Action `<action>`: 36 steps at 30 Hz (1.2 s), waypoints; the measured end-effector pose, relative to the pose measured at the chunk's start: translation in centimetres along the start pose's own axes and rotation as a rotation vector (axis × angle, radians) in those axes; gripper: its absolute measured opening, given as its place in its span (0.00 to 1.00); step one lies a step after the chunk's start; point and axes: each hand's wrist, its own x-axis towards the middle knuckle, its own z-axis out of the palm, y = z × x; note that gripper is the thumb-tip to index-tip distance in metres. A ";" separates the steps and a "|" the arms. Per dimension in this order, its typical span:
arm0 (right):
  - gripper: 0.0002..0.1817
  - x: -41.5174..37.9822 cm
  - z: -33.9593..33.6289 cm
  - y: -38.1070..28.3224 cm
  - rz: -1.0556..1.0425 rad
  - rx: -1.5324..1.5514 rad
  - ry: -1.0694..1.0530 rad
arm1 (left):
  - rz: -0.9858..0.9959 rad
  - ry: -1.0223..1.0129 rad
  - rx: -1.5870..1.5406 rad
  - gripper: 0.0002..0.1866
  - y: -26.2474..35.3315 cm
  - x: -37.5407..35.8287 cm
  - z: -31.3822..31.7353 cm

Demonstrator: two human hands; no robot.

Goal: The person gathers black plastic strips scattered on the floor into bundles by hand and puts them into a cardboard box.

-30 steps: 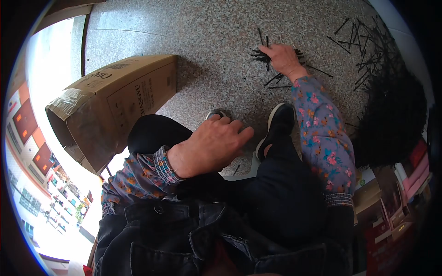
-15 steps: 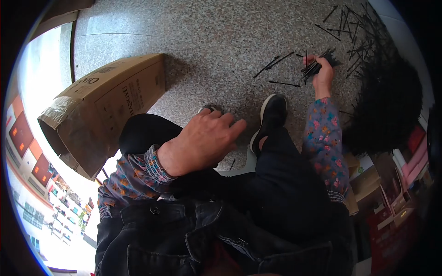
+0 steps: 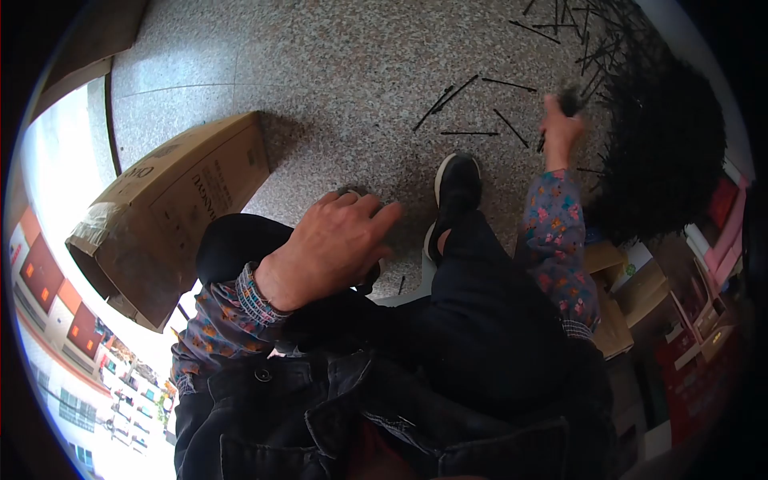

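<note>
My right hand [image 3: 562, 128] is low over the speckled floor, its fingers closed around a bundle of thin black sticks [image 3: 570, 101] smeared by motion. Several loose black sticks [image 3: 470, 134] lie to its left. Just right of it rises a large dark heap of such sticks [image 3: 664, 152], with stray ones scattered at its upper edge. My left hand [image 3: 332, 248] hovers above my left leg, back of the hand up and fingers curled. Something dark shows under its thumb, but the palm side is hidden.
A cardboard box [image 3: 188, 192] lies on its side at the left, its open end towards me. My black shoe [image 3: 458, 182] stands on the floor between my hands. Cartons [image 3: 612, 312] and red and pink items fill the lower right. A bright doorway is at the left.
My right hand has turned and moved nearer the heap with its bundle. Two sticks beside it now lie in plain sight on the floor. My left hand stays over the leg; the view has shifted slightly.
</note>
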 end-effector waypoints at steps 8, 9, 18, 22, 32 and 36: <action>0.21 -4.1 1.7 7.3 0.278 -0.126 -0.090 | 0.029 0.067 0.002 0.20 0.0 0.4 0.6; 0.23 -3.7 1.7 8.3 0.261 -0.120 -0.075 | 0.034 0.063 0.004 0.20 0.1 0.5 0.6; 0.22 1.9 6.3 3.5 -0.095 -0.243 -0.037 | -0.022 -0.042 0.007 0.23 0.5 1.0 0.1; 0.19 1.6 5.7 0.3 -0.088 -0.421 -0.232 | -0.032 -0.072 0.018 0.23 0.4 1.1 0.1; 0.19 -6.8 4.0 2.7 -0.791 -0.484 -0.877 | -0.037 -0.071 0.019 0.23 0.3 1.2 0.1; 0.15 -6.4 3.1 2.9 -0.946 -0.607 -0.963 | -0.028 -0.050 0.021 0.22 0.1 1.0 0.2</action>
